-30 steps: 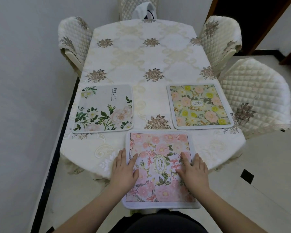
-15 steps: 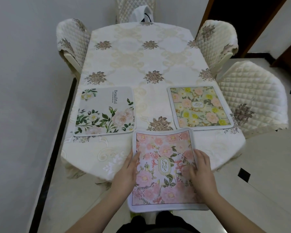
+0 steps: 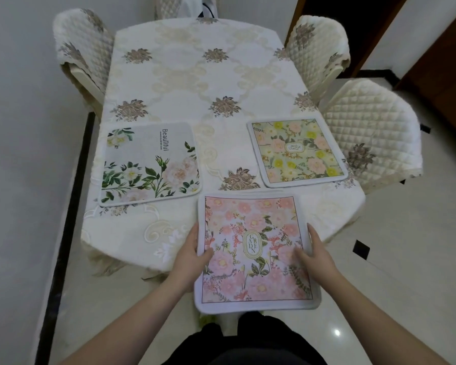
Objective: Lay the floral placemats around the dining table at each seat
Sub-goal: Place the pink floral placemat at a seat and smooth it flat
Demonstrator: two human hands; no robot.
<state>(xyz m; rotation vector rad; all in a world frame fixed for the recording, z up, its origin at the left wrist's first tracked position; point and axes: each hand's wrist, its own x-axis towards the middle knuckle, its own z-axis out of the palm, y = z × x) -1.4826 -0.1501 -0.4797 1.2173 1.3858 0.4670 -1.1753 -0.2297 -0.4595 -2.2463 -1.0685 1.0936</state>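
A pink floral placemat (image 3: 253,248) with a "GARDEN" label lies at the near end of the dining table (image 3: 203,83), its near half overhanging the edge. My left hand (image 3: 192,256) grips its left edge, thumb on top. On the opposite edge, my right hand (image 3: 313,254) holds the mat the same way. A white mat with green leaves (image 3: 148,164) lies flat at the left seat. A yellow and pink floral mat (image 3: 296,151) lies flat at the right seat.
Quilted cream chairs stand around the table: one at far left (image 3: 77,46), two on the right (image 3: 319,46) (image 3: 374,133), one at the far end. A white wall runs close along the left side. Tiled floor lies to the right.
Both hands went from pressing flat on the pink mat to gripping its side edges. The mat was lifted, shifted slightly right and squared up.
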